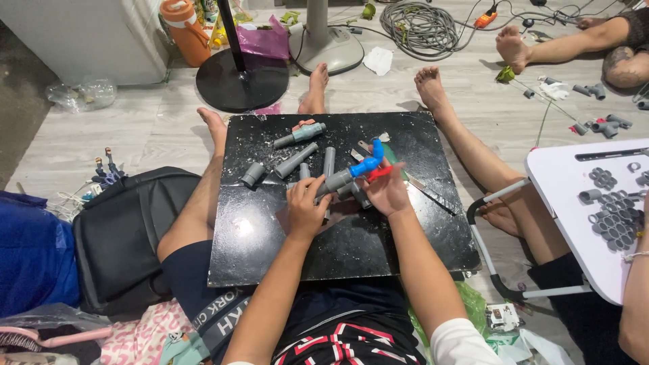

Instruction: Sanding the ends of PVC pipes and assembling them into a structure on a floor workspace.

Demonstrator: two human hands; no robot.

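Grey pipe assembly point(336, 181) with blue elbow fitting point(370, 162) held just above black surface point(270, 250), mid-board. Left hand point(305, 208) closed round grey pipe end; right hand point(387, 190) closed near blue end, red piece point(380, 173) seemingly pinched in fingers, view poor. Fitting step judged in hand. Next move calls for steady pipe, aligned push. Loose grey pipe pieces point(297, 159) lying just beyond.

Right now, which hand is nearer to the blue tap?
Right. The right hand sits just below the blue tap, touching it; the left hand grips the grey pipe farther left.
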